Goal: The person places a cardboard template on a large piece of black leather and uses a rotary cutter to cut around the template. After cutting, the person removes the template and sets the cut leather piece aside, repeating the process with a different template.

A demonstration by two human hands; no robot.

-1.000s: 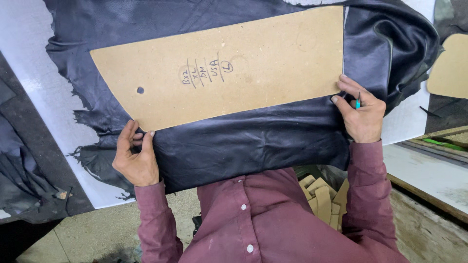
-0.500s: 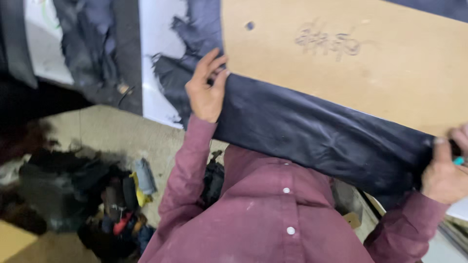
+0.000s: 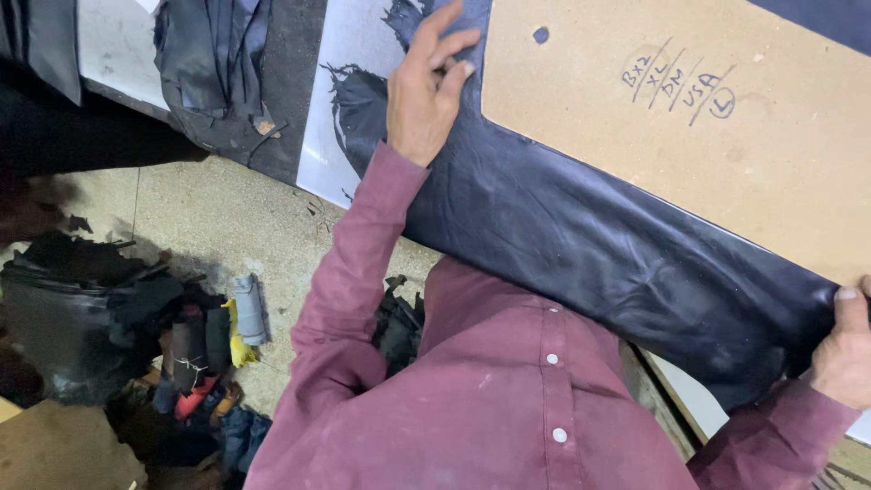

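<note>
Head view, looking straight down past my maroon shirt. My left hand (image 3: 426, 91) lies flat on the black leather hide (image 3: 581, 245), fingers spread and pressing near the corner of the brown cardboard pattern (image 3: 689, 118). The fingertips just touch the pattern's left edge. My right hand (image 3: 844, 349) is at the far right of the frame, thumb on top and fingers curled under, clamped on the hide's near edge where it hangs over the table.

How far along? The pattern sits on top of the leather and the hide looks fairly smooth beneath it, with only light creases near the fold. I see no chalk line and no cut along the pattern's edge, so I judge the laying-out is mostly done and any marking or cutting is not yet begun. No pen or knife shows in either hand.

Edges now. The pattern's long lower edge runs diagonally, with a wide band of bare leather between it and the table's front edge. The hide's ragged left end lies on the white table surface (image 3: 340, 109), just beside my left wrist. Beyond it sits a second dark hide (image 3: 213, 63). Down on the floor (image 3: 218, 227), leather scraps and rolled offcuts (image 3: 195, 340) are piled to my left, well apart from my hands.
</note>
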